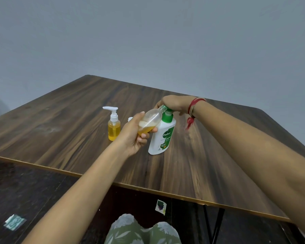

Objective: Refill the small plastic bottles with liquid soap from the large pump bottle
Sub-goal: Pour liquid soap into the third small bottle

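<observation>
Your left hand [136,133] is grasping a small clear bottle [151,120], tilting it so its open mouth is pointing toward one o'clock and meeting the green nozzle of the large Dettol pump bottle [161,136]. Amber soap is pooling in the small bottle's lower end, near your palm. Your right hand [174,104] is resting clenched over the green pump head [166,115], covering its top. The pump bottle is standing upright on the wooden desk [77,120], just right of your left hand. At nine o'clock from it, another small bottle [114,126] with a white pump is standing upright, filled with amber soap, apart from your hand. A white cap [130,119] is peeking out just behind your left hand. A red thread bracelet [192,110] is circling your right wrist.
</observation>
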Demonstrator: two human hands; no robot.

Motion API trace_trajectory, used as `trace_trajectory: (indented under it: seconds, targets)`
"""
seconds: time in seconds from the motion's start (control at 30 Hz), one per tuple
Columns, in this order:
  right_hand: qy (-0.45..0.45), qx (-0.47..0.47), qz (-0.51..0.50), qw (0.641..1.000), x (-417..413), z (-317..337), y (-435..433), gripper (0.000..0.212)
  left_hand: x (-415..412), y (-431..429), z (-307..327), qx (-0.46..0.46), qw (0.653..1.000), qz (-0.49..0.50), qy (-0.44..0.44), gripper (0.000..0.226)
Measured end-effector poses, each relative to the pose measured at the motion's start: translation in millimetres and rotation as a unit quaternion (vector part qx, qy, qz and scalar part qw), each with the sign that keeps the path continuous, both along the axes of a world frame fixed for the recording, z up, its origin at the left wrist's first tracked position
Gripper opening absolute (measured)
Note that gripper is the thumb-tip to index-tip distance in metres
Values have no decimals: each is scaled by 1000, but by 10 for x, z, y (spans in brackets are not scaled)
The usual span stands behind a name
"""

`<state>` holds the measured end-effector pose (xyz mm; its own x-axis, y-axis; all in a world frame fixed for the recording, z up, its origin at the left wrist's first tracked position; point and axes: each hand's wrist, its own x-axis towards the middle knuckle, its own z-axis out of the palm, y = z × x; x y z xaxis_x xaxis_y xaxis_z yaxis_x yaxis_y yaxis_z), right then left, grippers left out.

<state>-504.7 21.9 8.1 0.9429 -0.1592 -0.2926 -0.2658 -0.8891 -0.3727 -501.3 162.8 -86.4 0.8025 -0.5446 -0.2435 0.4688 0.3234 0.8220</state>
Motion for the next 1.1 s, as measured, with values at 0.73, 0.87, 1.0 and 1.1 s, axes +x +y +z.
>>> trace_trajectory:
  seconds: [0.73, 0.87, 1.0, 1.1]
  targets:
    - [-22, -12, 30, 999, 5, -7, 27, 41, -23, 23, 11, -7, 1000, -19, 3, 36]
    - [-9, -3, 20, 1000, -35, -40, 30, 43, -36, 33, -14, 0, 1000, -18, 2, 35]
    - [-14, -4, 21, 1000, -8, -14, 18, 42, -44, 3, -6, -10, 1000, -20, 4, 36]
    - [-9, -1, 16, 1000, -10, -69, -8, 43, -28, 6, -11, -8, 1000, -15, 3, 34]
